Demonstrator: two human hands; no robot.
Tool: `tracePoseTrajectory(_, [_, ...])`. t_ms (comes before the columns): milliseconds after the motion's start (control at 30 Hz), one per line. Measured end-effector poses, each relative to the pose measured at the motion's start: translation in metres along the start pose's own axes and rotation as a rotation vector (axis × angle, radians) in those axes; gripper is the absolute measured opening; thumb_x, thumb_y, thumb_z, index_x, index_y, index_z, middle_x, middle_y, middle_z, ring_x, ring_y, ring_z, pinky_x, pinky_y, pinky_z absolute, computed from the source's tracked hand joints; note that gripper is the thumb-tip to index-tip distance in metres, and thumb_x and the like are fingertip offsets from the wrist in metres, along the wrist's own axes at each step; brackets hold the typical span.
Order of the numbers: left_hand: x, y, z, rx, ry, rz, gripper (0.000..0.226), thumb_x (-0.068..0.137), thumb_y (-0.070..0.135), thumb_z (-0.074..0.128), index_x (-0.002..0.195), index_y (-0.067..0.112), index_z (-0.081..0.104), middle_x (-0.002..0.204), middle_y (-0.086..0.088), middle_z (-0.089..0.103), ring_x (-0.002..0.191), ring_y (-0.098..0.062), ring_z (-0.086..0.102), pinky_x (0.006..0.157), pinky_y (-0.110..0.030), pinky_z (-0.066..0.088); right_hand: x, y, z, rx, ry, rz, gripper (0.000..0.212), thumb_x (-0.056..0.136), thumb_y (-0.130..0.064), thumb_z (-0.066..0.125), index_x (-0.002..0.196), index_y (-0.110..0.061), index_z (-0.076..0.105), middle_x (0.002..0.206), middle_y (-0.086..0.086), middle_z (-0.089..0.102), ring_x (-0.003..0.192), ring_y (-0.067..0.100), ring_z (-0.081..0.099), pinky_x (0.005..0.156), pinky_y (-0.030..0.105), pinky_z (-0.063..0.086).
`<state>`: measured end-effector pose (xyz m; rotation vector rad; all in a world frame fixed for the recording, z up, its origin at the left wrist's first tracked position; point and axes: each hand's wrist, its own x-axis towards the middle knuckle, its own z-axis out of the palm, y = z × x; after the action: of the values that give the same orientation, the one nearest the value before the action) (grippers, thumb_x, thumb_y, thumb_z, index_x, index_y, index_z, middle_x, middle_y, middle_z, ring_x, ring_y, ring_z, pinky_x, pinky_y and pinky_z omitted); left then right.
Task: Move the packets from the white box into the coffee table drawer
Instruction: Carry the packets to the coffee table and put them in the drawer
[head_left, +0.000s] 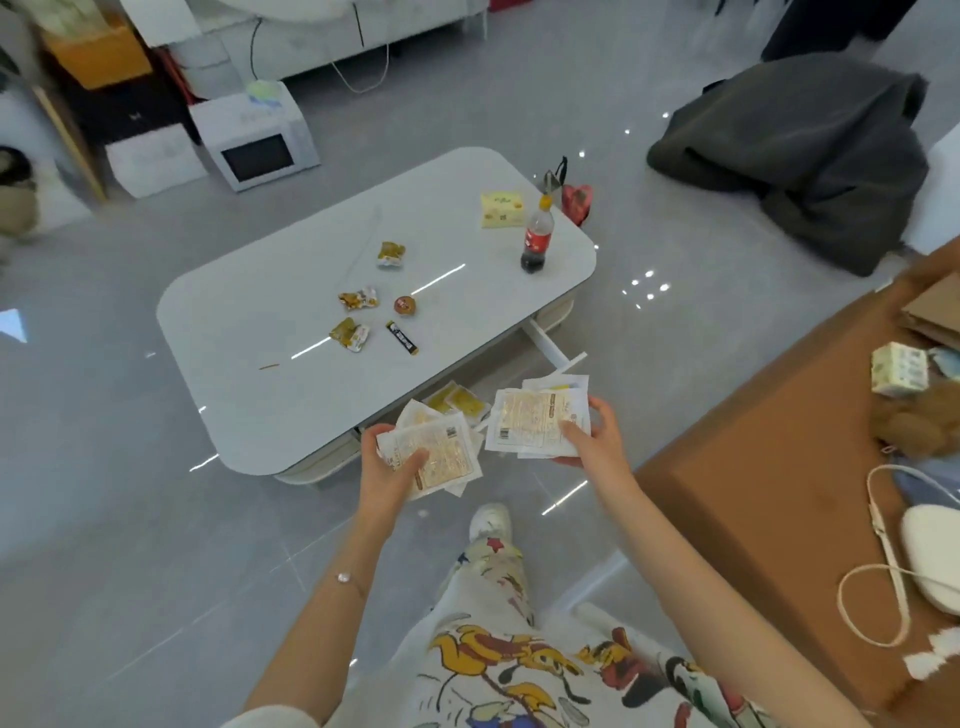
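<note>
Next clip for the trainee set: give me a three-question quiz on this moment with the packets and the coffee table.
1. True or false: both hands hold packets.
2. Which stands on the coffee table? A) cola bottle B) microwave C) dark coat
3. Fill in: yellow packets already lie in the open ____ under the tabletop.

Key:
1. True: the left hand and the right hand each grip a stack of white packets.
2. A: the cola bottle.
3. drawer, holding yellow packets.
</note>
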<state>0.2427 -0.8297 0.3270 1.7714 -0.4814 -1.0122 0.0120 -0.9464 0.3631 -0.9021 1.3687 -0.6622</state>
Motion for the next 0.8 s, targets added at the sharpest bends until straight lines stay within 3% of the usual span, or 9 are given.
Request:
tracePoseTrajectory(133, [0.038, 0.008, 0.016, -0.058, 0.075, -0.086, 0.042, 0.088, 0.003, 0.063, 0.116, 0.02, 0.037, 0.11, -0.003, 0.053, 0.092, -0.013, 0.06, 0.063, -0.024, 0.053, 0.048, -0.025, 0.012, -0.104, -0.046, 0.027, 0.042, 0.091, -0.003, 0.06, 0.121, -0.024, 0.04, 0.12, 0.007, 0.054, 0.093, 0.023, 0.064, 0.056, 0.027, 0.059])
tracePoseTrajectory(233, [0.063, 0.015, 0.026, -0.101, 0.099, -0.135, 0.042, 0.088, 0.003, 0.063, 0.117, 0.019, 0.037, 0.111, -0.004, 0.054, 0.094, -0.016, 0.061, 0.063, -0.022, 0.055, 0.079, -0.039, 0.017, -0.162, -0.091, 0.032, 0.042, 0.092, -0.003, 0.058, 0.122, -0.025, 0.039, 0.117, 0.004, 0.054, 0.097, 0.025, 0.064, 0.056, 0.028, 0.06])
tracePoseTrajectory(333, [0.09, 0.018, 0.034, -0.116, 0.117, -0.188, 0.043, 0.087, 0.005, 0.065, 0.118, 0.02, 0.038, 0.115, -0.007, 0.055, 0.1, -0.023, 0.062, 0.068, -0.029, 0.056, 0.112, -0.05, 0.024, -0.215, -0.126, 0.079, 0.042, 0.093, -0.004, 0.056, 0.124, -0.026, 0.038, 0.12, 0.006, 0.056, 0.104, 0.028, 0.064, 0.061, 0.031, 0.061])
tracePoseTrajectory(467, [0.12, 0.002, 0.045, -0.117, 0.151, -0.278, 0.043, 0.088, 0.004, 0.064, 0.117, 0.019, 0.036, 0.106, 0.001, 0.057, 0.089, -0.014, 0.064, 0.058, -0.022, 0.055, 0.159, -0.038, 0.037, -0.309, -0.176, 0.16, 0.038, 0.094, -0.006, 0.056, 0.122, -0.027, 0.04, 0.122, 0.005, 0.057, 0.106, 0.025, 0.063, 0.075, 0.035, 0.06])
tracePoseTrajectory(600, [0.166, -0.047, 0.059, -0.152, 0.236, -0.375, 0.042, 0.088, 0.004, 0.065, 0.115, 0.017, 0.037, 0.108, -0.007, 0.058, 0.092, -0.021, 0.064, 0.057, -0.024, 0.054, 0.233, -0.002, 0.057, -0.418, -0.246, 0.236, 0.035, 0.094, -0.007, 0.056, 0.119, -0.027, 0.043, 0.124, 0.007, 0.059, 0.106, 0.023, 0.061, 0.086, 0.036, 0.055])
tracePoseTrajectory(700, [0.202, -0.092, 0.07, -0.153, 0.314, -0.461, 0.042, 0.089, 0.005, 0.063, 0.116, 0.017, 0.034, 0.113, -0.01, 0.053, 0.098, -0.026, 0.061, 0.061, -0.027, 0.055, 0.289, 0.034, 0.076, -0.514, -0.262, 0.256, 0.035, 0.094, -0.004, 0.054, 0.125, -0.018, 0.045, 0.125, 0.006, 0.056, 0.106, 0.019, 0.057, 0.07, 0.015, 0.052])
tracePoseTrajectory(800, [0.255, -0.156, 0.084, -0.18, 0.366, -0.508, 0.043, 0.089, 0.005, 0.063, 0.117, 0.018, 0.033, 0.117, -0.012, 0.05, 0.104, -0.03, 0.059, 0.064, -0.03, 0.056, 0.361, 0.09, 0.097, -0.555, -0.282, 0.281, 0.038, 0.094, -0.004, 0.053, 0.13, -0.014, 0.042, 0.123, 0.004, 0.054, 0.104, 0.017, 0.055, 0.06, 0.011, 0.049])
